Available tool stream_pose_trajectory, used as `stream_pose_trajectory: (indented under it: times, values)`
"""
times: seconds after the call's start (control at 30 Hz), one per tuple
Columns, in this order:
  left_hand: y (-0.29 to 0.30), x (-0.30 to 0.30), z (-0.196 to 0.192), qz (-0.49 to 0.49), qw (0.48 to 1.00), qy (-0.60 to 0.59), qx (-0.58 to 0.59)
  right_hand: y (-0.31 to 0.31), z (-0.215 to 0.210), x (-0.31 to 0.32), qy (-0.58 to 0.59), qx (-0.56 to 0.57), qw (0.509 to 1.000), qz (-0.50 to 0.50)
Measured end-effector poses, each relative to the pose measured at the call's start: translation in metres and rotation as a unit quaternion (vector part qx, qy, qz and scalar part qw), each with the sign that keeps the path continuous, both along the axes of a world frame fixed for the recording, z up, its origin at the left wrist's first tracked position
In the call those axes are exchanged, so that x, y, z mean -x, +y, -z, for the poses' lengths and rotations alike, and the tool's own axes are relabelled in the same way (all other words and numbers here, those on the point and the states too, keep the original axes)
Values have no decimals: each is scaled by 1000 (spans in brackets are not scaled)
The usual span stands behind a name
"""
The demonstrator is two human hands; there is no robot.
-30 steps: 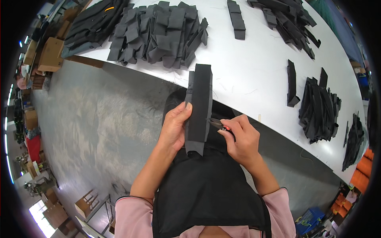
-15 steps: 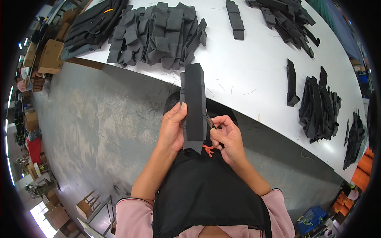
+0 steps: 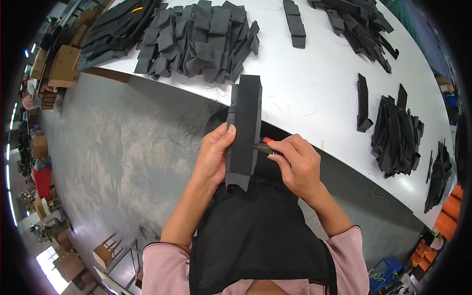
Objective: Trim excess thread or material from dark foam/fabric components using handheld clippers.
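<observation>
My left hand (image 3: 214, 152) pinches the left edge of a long black fabric strip (image 3: 247, 125), thumb on top. The strip is upright in front of my apron, with grey flaps along its sides and a loose flap at its lower end. In my right hand (image 3: 300, 167) is a small pair of thread snips (image 3: 264, 148), gripped between thumb and fingers. Their dark blades point left and meet the strip's right edge. A bit of red cord (image 3: 268, 140) shows just above the snips.
A white table (image 3: 314, 98) spreads out ahead. On it lie a large pile of black fabric strips (image 3: 199, 42), a black bag (image 3: 118, 32), a single strip (image 3: 295, 24) and more strip piles (image 3: 396, 135) at the right. Loose threads dot the tabletop. Cardboard boxes (image 3: 64, 66) stand at the left.
My right hand has moved right and slightly up, turning the snips more level against the strip's edge. The strip has shifted slightly right in my left hand.
</observation>
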State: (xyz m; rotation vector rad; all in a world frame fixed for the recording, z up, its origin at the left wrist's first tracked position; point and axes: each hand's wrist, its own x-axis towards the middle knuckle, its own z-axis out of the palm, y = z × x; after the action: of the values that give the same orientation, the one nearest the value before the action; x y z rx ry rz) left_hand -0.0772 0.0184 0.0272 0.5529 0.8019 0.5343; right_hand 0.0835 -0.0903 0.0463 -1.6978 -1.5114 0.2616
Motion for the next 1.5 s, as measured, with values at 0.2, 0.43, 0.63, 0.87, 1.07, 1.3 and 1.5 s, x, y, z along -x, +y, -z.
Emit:
stream_pose_trajectory:
  times: [0.2,0.43,0.63,0.87,1.07,1.3,1.5]
  values:
    - [-2,0,1,10,999,7,31,-7,-1,-5,22,29,999,-29]
    - [-1,-5,-1,17,1000,-7,22,-2,0,-5,19,4,1000,-12]
    - [-1,-1,0,19,1000,-2,21,-8,-7,1,27,-5,1000,4]
    - [-1,-3,-1,15,999,24,15,-10,-2,4,5,-20,1000,18]
    - [-2,-4,-1,35,999,17,22,-9,3,6,53,16,998,32]
    - [12,4,25,67,942,-283,164,6,-6,13,219,32,975,-32]
    - [-2,-8,27,18,922,-318,221,20,0,40,279,23,960,2]
